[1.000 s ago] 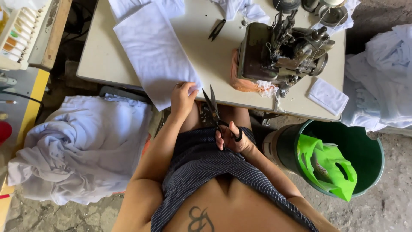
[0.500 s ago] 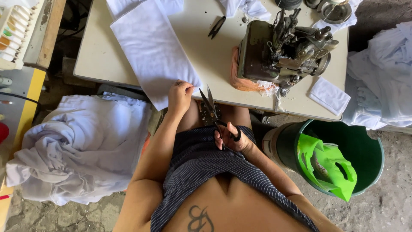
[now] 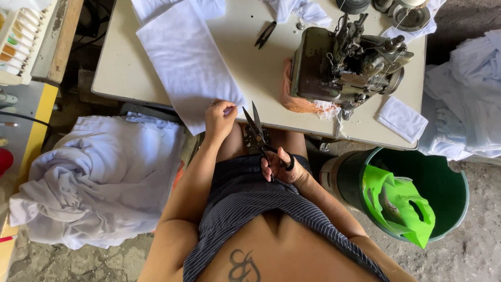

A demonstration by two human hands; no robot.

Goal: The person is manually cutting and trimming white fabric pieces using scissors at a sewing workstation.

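Now left hand [image 3: 220, 118] pinches cloth [image 3: 185, 62] edge higher.

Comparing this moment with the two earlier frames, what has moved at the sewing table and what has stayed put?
The left hand has slid along the near edge of the flat white fabric panel and now pinches it. The right hand has raised the black-handled scissors, blades open, closer to that edge; no cut shows. The grey sewing machine, the small black thread snips and the green plastic bucket kept their places.
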